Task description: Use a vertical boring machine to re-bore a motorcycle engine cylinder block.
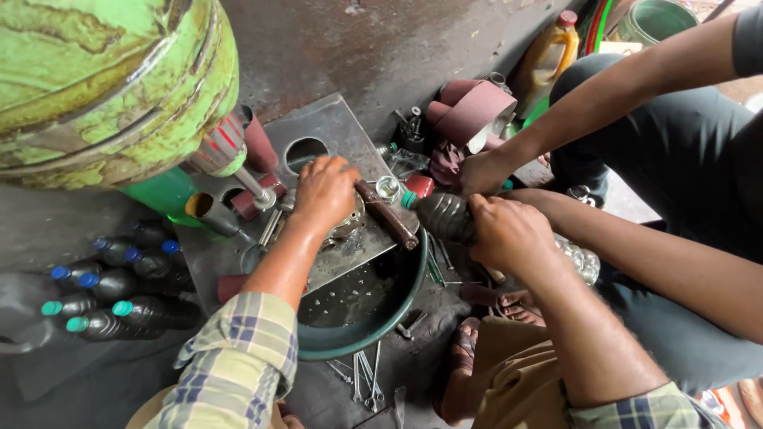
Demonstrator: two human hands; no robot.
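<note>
The workshop floor was dark and oily, with a green basin (pixel 362 338) under a perforated steel plate (pixel 334 135). Over the basin's far rim, the left hand (pixel 322 195) pressed down on a round metal part (pixel 350 222), fingers curled. At the basin's right edge, the right hand (pixel 509 234) gripped a dark plastic bottle (pixel 441 216). A co-worker's hand (pixel 481 171) rested just beyond the bottle.

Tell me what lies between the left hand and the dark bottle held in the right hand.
In the head view, a rusty brown cylindrical bar lies between the left hand and the dark bottle gripped by the right hand.
</note>
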